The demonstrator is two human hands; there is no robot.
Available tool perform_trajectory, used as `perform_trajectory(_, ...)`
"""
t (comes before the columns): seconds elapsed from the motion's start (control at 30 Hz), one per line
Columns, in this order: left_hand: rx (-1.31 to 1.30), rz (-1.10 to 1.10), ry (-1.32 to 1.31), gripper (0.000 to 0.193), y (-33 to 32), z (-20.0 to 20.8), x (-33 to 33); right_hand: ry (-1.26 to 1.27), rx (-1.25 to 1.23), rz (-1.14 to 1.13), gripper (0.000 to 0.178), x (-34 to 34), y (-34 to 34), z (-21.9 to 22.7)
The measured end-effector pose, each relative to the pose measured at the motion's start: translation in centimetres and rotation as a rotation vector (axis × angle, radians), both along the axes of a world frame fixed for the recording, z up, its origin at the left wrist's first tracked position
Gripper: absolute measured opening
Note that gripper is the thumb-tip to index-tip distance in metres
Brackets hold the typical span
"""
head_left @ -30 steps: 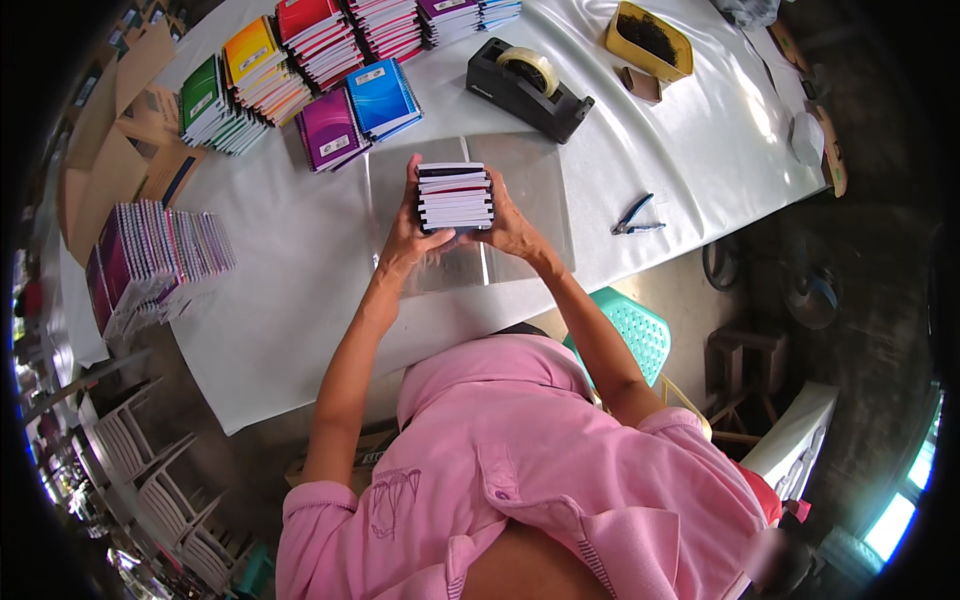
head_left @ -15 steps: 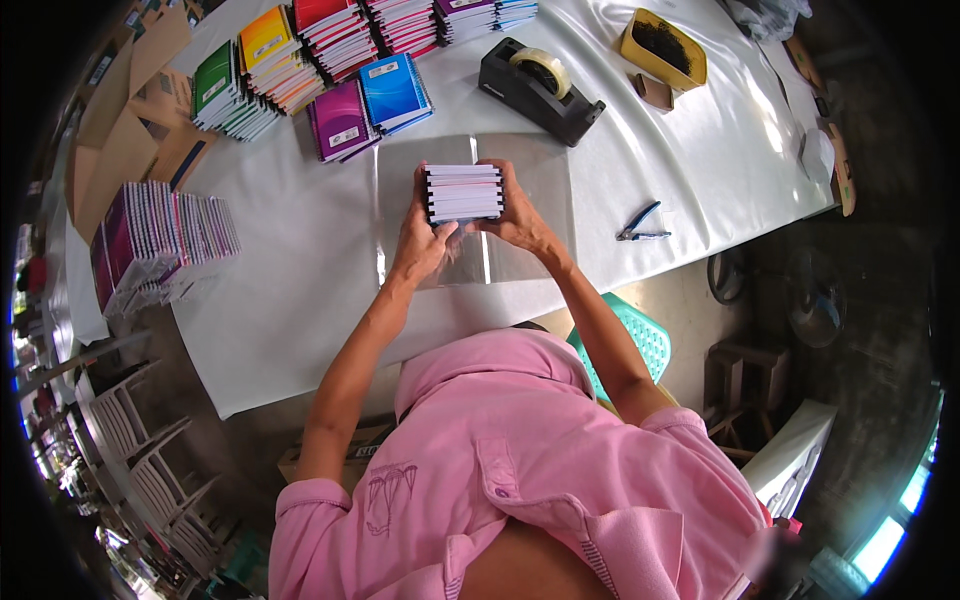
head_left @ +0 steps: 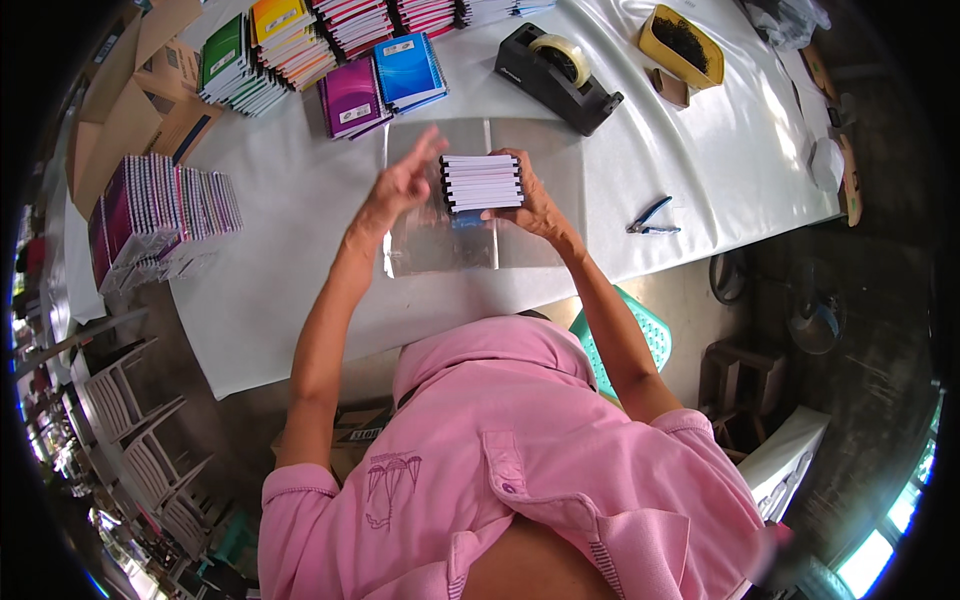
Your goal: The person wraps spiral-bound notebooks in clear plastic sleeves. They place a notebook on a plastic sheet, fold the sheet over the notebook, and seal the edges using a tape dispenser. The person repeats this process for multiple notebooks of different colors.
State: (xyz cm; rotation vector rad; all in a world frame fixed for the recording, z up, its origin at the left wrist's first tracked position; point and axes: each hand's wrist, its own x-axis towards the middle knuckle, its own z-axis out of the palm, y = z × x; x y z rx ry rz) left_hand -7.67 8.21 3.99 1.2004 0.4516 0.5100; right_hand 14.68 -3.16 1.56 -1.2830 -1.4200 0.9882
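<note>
My right hand (head_left: 532, 203) grips a block of several small spiral notebooks (head_left: 482, 183) by its right side, with the white page edges facing up. Just left of the block, my left hand (head_left: 402, 187) is in the air, touching nothing, its fingers apart and a little blurred. Below both hands, clear plastic sheets (head_left: 545, 240) lie flat on the white-covered table (head_left: 285, 290). A purple notebook (head_left: 352, 97) and a blue notebook (head_left: 408, 72) rest side by side beyond them.
Green, yellow, red and other notebook stacks (head_left: 290, 45) line the far edge. Wrapped notebooks (head_left: 165, 215) stand at the left by cardboard boxes (head_left: 165, 105). To the right are a black tape dispenser (head_left: 555, 85), a yellow tub (head_left: 683, 48) of dark bits and blue-handled nippers (head_left: 653, 218).
My left hand has let go of the notebook block and moved off to its left, fingers spreading. My right hand still holds the block.
</note>
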Motion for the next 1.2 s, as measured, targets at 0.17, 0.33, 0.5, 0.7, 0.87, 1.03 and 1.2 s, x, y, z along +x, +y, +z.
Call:
perform_trajectory(0.17,0.167,0.058,0.183,0.097,2.6,3.0,2.6,-0.009,0.016,0.002,0.087,-0.1,0.0,-0.2)
perform_trajectory(0.33,0.223,0.042,0.240,0.096,2.6,4.0,2.6,-0.017,-0.028,-0.027,0.088,-0.1,-0.2,0.0)
perform_trajectory(0.5,0.420,-0.024,0.238,0.098,2.8,2.8,2.5,0.013,-0.006,-0.001,0.087,-0.1,0.0,-0.5)
perform_trajectory(0.7,0.198,-0.057,0.201,0.088,1.9,3.9,1.7,0.137,-0.051,-0.064,0.081,-0.5,0.4,0.3)
perform_trajectory(0.87,-0.034,-0.003,0.111,0.085,-0.6,2.6,0.4,0.375,-0.389,-0.173,0.072,-1.0,0.5,4.3)
perform_trajectory(1.03,0.434,0.290,0.570,0.072,-3.2,-4.8,0.4,-0.378,-0.342,-0.334,0.069,-2.2,0.7,0.5)
perform_trajectory(1.2,0.420,0.400,0.620,0.070,-4.9,-3.4,1.9,-0.353,-0.339,-0.473,0.053,-0.8,-0.1,-1.4)
